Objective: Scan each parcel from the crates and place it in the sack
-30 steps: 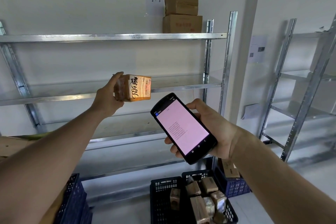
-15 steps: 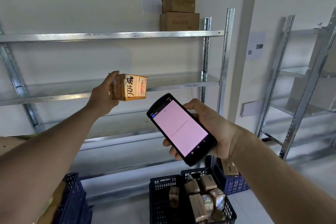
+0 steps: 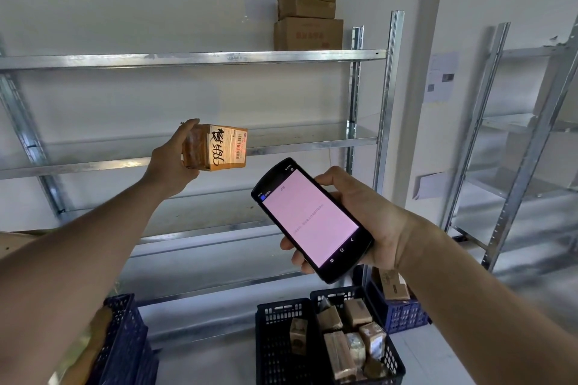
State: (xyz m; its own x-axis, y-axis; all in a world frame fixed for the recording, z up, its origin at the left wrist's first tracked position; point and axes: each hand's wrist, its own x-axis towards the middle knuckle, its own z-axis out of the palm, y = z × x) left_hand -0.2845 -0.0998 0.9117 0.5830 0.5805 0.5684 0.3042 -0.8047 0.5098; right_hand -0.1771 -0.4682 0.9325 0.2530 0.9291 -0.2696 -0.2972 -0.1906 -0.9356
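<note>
Head view: parcel (image 3: pixel 219 147) is gripped by left hand (image 3: pixel 170 162); scanner (image 3: pixel 311 219) is grasped by right hand (image 3: pixel 362 222).

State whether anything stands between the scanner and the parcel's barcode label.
Nothing visible does. The left hand grips the parcel clear of its barcode label, and only air lies between that and the scanner in the right hand.

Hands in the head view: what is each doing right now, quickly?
Left hand: grips the taped parcel.
Right hand: holds the handheld scanner.
</note>
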